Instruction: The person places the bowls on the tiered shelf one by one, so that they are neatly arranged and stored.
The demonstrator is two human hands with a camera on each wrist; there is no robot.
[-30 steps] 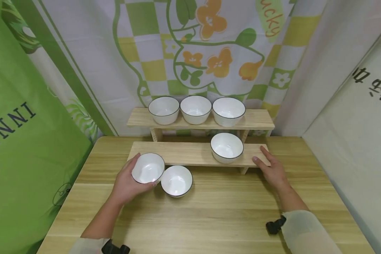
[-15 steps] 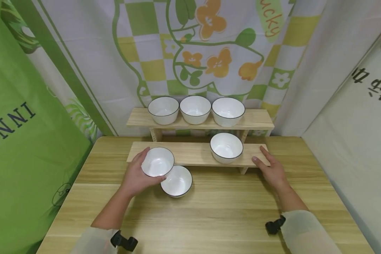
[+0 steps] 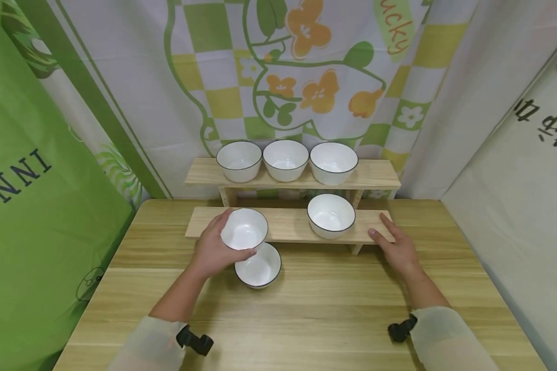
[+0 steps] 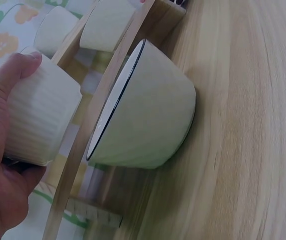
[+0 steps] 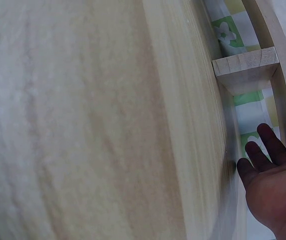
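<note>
My left hand (image 3: pixel 215 251) grips a white bowl (image 3: pixel 244 230) with a thin dark rim. It hangs over the left part of the lower wooden shelf (image 3: pixel 288 225); the head view does not show whether its base touches. In the left wrist view the held bowl (image 4: pixel 42 112) shows its ribbed outside, with fingers and thumb around it. A second bowl (image 3: pixel 258 268) stands on the table in front of the shelf, partly covered by the held one. My right hand (image 3: pixel 400 252) rests on the lower shelf's right end, thumb and index finger on top. Beneath the board, its other fingers (image 5: pixel 268 150) extend fairly straight.
Three matching bowls stand side by side on the upper shelf (image 3: pixel 378 174), among them a middle bowl (image 3: pixel 285 164). Another bowl (image 3: pixel 331 219) sits on the lower shelf, right of centre. The wooden table (image 3: pixel 306 319) backs onto a patterned curtain (image 3: pixel 232 103).
My left hand has carried its bowl right and farther back, from the shelf's front left to over the lower board. The right hand and the other bowls have stayed in place.
</note>
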